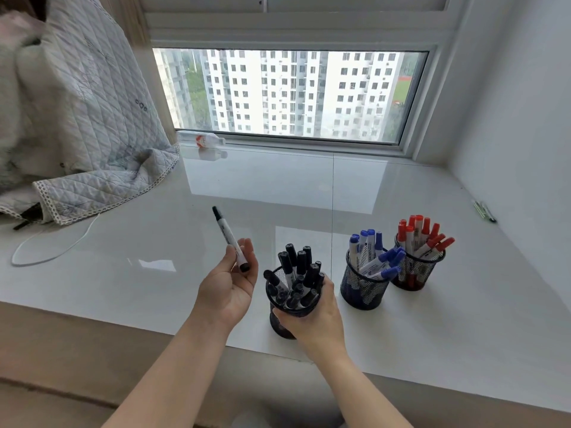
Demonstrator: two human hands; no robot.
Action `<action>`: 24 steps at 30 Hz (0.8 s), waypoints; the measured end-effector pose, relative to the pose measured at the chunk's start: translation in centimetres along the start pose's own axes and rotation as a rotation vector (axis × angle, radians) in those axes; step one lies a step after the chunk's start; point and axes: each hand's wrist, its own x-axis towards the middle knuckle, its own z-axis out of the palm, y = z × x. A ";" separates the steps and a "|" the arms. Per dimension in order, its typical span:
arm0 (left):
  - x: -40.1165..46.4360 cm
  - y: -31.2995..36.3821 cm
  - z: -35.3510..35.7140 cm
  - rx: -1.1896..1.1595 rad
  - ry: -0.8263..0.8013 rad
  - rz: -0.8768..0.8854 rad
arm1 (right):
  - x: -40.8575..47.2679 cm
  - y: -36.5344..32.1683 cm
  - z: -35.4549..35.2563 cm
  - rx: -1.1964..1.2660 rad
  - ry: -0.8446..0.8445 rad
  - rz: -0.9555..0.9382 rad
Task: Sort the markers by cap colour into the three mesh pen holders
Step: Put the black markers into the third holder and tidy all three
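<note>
We're steadying the black holder [279, 327] with our right hand [312, 319] wrapped around it, while our left hand [230, 288] is pinching a black-capped marker [228, 237] just beside it, so we should be tipping that marker upright and dropping it into a gap. Farther back, the blue holder [361, 288] and red holder [417, 270] are standing full.

Three mesh holders [363, 287], two hands [230, 288], one loose black marker [230, 239].
</note>
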 end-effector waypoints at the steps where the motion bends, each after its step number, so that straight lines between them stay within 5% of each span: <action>1: 0.1 -0.1 0.0 0.090 -0.005 0.020 | 0.0 0.0 0.0 0.001 -0.001 0.001; 10: 0.5 -1.2 -1.0 1.377 -0.005 0.480 | 0.1 0.0 0.1 0.004 -0.017 0.026; 17: 0.7 -1.0 -0.7 1.519 -0.120 0.399 | 0.1 0.0 0.0 -0.015 -0.009 0.022; 24: 0.7 -1.0 0.0 1.671 -0.125 0.784 | 0.0 -0.1 -0.1 -0.010 -0.028 0.042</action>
